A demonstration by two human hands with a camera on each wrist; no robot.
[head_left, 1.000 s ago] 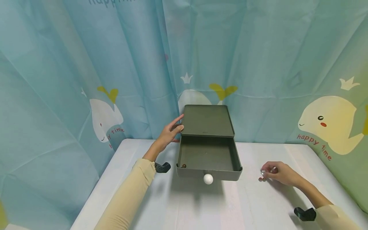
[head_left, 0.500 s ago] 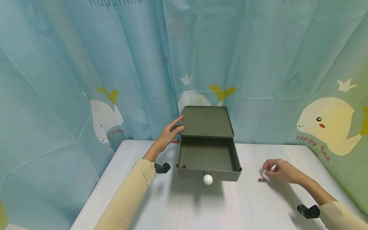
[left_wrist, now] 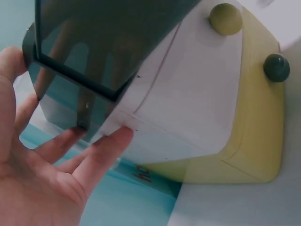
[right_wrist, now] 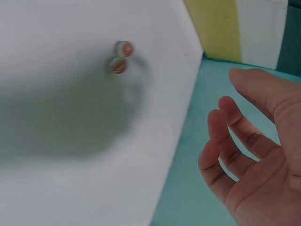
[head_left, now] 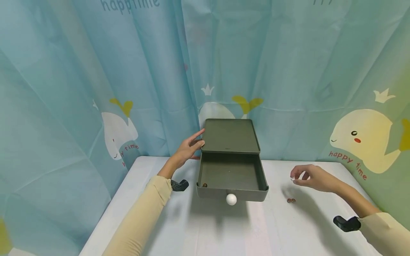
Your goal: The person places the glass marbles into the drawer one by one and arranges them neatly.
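A dark olive drawer box [head_left: 230, 135] has its top drawer [head_left: 231, 195] pulled out, with a round white knob [head_left: 231, 199] in front. One small brown marble [head_left: 205, 185] lies in the drawer's front left corner. My left hand [head_left: 185, 151] rests against the box's left side, fingers spread; in the left wrist view the fingertips touch its dark and white tiers. My right hand [head_left: 312, 177] is raised over the table, pinching a small pale, shiny marble [head_left: 292, 178] between thumb and fingertips. Below lie two brown-orange marbles [head_left: 291, 201] side by side.
In the left wrist view, a white tier [left_wrist: 188, 94] and a yellow tier [left_wrist: 261, 117] with round knobs adjoin the dark one. The white table [head_left: 224, 234] ends at a blue-green curtain [head_left: 288, 71] printed with whales.
My right hand has lifted off the table beside the two marbles, carrying the pale marble up. The left hand and the drawer have stayed in place.
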